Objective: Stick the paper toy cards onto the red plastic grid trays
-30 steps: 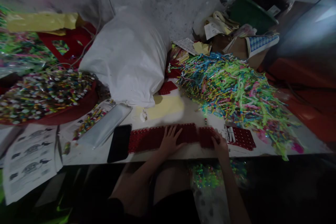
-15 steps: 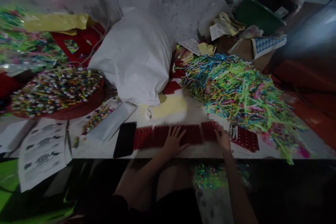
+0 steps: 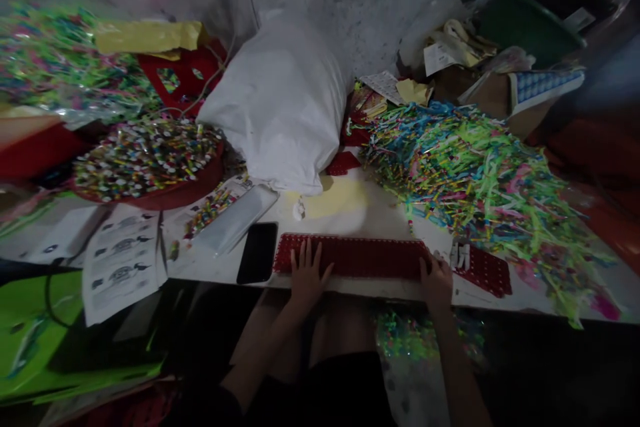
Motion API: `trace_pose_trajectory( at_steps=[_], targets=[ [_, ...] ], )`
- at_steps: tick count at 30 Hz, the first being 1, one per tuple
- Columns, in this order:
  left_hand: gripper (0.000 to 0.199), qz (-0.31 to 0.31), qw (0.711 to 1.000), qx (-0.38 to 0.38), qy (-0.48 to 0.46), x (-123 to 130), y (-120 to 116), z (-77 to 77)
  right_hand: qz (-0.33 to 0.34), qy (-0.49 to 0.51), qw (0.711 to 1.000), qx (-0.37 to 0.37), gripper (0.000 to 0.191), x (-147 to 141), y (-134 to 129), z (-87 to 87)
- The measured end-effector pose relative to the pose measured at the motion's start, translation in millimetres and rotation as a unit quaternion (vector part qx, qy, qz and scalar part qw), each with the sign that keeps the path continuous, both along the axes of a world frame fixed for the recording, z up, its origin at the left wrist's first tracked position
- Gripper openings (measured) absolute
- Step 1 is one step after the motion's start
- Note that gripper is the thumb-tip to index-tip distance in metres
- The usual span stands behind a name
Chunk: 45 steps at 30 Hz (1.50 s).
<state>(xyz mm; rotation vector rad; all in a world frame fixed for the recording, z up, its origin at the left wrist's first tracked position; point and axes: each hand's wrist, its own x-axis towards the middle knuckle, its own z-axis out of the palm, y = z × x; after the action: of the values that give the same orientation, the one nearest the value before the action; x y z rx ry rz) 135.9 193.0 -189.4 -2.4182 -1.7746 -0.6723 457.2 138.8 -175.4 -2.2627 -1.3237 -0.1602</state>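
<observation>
A long row of dark red perforated cards lies along the front of the table. My left hand rests flat on its left part, fingers spread. At the other end, the bent fingers of my right hand grip the row's right edge; the fingertips are partly hidden. Just beyond that hand is another red perforated card, lying at an angle, with small white pieces at its left end. A black phone lies left of the row.
Behind the row stands a bulging white sack. A heap of colourful wrapped sticks spreads over the right side. At left are a red basin of small colourful pieces, a clear plastic packet and printed sheets overhanging the front edge.
Visible gaps between the red cards have closed into one continuous row. My left hand has slid left along it, while my right hand stays at the right end. The view has shifted left.
</observation>
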Motion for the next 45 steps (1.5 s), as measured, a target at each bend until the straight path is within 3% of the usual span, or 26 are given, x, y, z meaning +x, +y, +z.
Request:
trace_pose_trajectory(
  at_steps=[3, 8, 11, 13, 17, 20, 25, 31, 37, 41, 45],
  targets=[
    [0.059, -0.002, 1.0, 0.005, -0.01, 4.8, -4.0, -0.8, -0.014, -0.05, 0.999, 0.002, 0.059, -7.4, -5.1, -2.9],
    [0.059, 0.01, 1.0, -0.009, -0.019, 11.2, -10.7, 2.9, -0.002, -0.049, 0.998, 0.046, 0.062, -19.8, 2.6, -7.0],
    [0.059, 0.007, 1.0, -0.025, -0.017, 5.2, -2.2, 10.9, -0.003, -0.056, 0.996, 0.063, 0.062, -26.0, 8.5, -6.4],
    [0.06, -0.041, 0.998, -0.037, -0.013, -4.9, 13.4, 17.4, 0.001, -0.061, 0.997, 0.051, 0.067, -33.5, 11.0, -6.5],
    [0.059, -0.241, 0.967, -0.064, 0.041, -28.1, 50.4, 23.4, 0.018, -0.081, 0.996, -0.013, 0.079, -59.1, 13.9, -11.8],
    [0.056, -0.292, 0.951, -0.072, 0.072, -36.0, 60.0, 20.7, 0.022, -0.102, 0.994, -0.036, 0.076, -77.8, 14.6, -18.2],
    [0.054, -0.245, 0.965, -0.061, 0.073, -35.5, 37.2, 14.5, 0.019, -0.123, 0.992, -0.034, 0.068, -85.9, 10.8, -23.8],
    [0.055, -0.203, 0.976, -0.033, 0.07, -40.4, 4.1, 5.2, 0.067, -0.145, 0.986, -0.041, 0.067, -80.2, 0.2, -22.9],
    [0.054, -0.186, 0.979, -0.008, 0.077, -46.1, -7.0, -0.4, 0.102, -0.165, 0.98, -0.041, 0.066, -81.4, -1.2, -23.4],
    [0.052, -0.162, 0.983, -0.006, 0.081, -48.3, -8.0, -1.7, 0.125, -0.164, 0.978, -0.044, 0.066, -82.2, 10.9, -24.7],
    [0.049, -0.107, 0.992, -0.013, 0.072, -47.0, -9.5, -0.6, 0.175, -0.156, 0.97, -0.056, 0.065, -81.2, 39.9, -21.7]
  ],
)
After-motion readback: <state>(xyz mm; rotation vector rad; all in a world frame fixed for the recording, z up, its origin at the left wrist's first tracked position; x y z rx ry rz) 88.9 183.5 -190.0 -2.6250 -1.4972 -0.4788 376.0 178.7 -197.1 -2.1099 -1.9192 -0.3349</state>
